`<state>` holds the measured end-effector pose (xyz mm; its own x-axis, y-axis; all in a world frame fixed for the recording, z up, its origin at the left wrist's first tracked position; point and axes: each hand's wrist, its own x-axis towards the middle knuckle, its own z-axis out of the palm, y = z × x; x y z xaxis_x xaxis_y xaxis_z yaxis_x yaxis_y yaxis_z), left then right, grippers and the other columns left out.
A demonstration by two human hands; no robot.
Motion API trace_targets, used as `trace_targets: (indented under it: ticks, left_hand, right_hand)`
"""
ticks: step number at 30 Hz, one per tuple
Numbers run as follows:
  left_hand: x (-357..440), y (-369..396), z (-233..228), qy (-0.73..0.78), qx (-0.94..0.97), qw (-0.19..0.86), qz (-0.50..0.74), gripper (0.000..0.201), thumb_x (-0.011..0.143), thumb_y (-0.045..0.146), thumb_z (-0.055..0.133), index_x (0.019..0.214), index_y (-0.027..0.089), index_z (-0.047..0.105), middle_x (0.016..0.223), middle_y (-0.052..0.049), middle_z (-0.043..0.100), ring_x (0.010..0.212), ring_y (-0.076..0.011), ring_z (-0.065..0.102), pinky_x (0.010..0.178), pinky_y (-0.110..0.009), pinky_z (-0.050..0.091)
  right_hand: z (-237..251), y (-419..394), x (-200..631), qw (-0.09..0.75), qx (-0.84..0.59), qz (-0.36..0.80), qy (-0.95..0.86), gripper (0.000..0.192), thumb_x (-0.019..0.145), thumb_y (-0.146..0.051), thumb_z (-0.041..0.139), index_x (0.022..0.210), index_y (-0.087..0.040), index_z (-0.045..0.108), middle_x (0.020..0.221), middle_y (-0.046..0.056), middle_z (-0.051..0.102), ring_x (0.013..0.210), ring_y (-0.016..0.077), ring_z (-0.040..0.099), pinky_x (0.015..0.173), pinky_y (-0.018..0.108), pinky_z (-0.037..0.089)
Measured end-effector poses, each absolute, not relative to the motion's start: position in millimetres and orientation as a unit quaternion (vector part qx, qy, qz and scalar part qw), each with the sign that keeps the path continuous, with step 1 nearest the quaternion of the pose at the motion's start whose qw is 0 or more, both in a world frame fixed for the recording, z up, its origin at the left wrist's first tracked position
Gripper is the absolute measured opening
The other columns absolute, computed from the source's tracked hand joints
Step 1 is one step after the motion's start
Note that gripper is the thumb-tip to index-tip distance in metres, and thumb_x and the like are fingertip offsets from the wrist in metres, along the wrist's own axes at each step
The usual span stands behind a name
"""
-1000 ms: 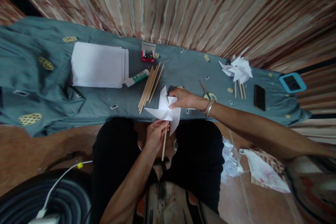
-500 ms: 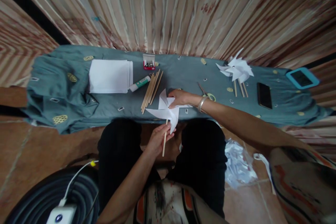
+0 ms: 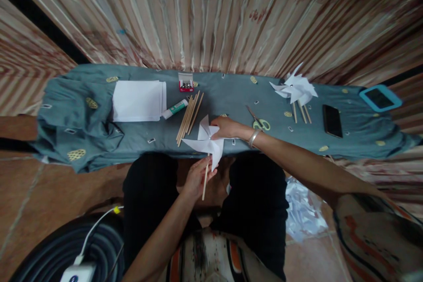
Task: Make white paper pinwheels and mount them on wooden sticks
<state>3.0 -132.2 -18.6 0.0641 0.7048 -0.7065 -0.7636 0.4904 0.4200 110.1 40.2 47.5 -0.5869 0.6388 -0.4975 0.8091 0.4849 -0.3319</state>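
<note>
A white paper pinwheel is held over the near edge of the cloth-covered bench, with a small dark pin showing at its centre. Its wooden stick points down toward my lap. My left hand is closed round that stick just below the blades. At the upper right of the pinwheel, my right hand has thumb and fingers closed on a paper blade; its fingertips are partly hidden. Left of the blades lies a bunch of wooden sticks. Scissors with pale green handles lie beyond my right wrist.
Along the bench are a stack of white paper, a glue stick, a small red box of pins, finished pinwheels, a phone and a blue-framed device. A bag of paper scraps sits on the floor.
My right thumb has moved off the pinwheel's centre toward the right, leaving the pin in sight. The scissors show more fully now. My left hand keeps its hold on the stick.
</note>
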Motion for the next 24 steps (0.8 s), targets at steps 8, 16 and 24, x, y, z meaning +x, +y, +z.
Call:
trace_targets:
  ticks: [8,16,24]
  left_hand:
    - [1,-150,-16,0.509,0.015,0.717,0.475,0.034,0.056,0.029,0.089,0.082,0.012,0.074,0.074,-0.005,0.071,0.056,-0.0095,0.062,0.052,-0.020,0.048]
    - [3,-163,-13,0.522,0.099,0.683,0.501,0.042,0.054,0.050,0.085,0.069,0.013,0.071,0.052,0.002,0.058,0.036,-0.0039,0.040,0.039,-0.020,0.027]
    - [2,-159,-17,0.534,0.141,0.677,0.486,0.042,0.058,0.055,0.081,0.060,0.014,0.069,0.043,0.002,0.052,0.033,-0.0048,0.037,0.039,-0.021,0.023]
  right_hand:
    - [45,43,109,0.159,0.441,-0.282,0.837,0.034,0.073,-0.028,0.073,0.103,-0.012,0.073,0.101,0.010,0.076,0.085,0.0202,0.067,0.061,0.024,0.040]
    - [54,52,97,0.217,0.448,-0.290,0.817,0.034,0.071,-0.027,0.077,0.102,-0.014,0.074,0.101,0.008,0.075,0.088,0.0207,0.068,0.062,0.024,0.042]
    - [61,49,88,0.252,0.477,-0.280,0.794,0.035,0.071,-0.026,0.076,0.105,-0.015,0.074,0.100,0.008,0.075,0.086,0.0207,0.067,0.063,0.025,0.044]
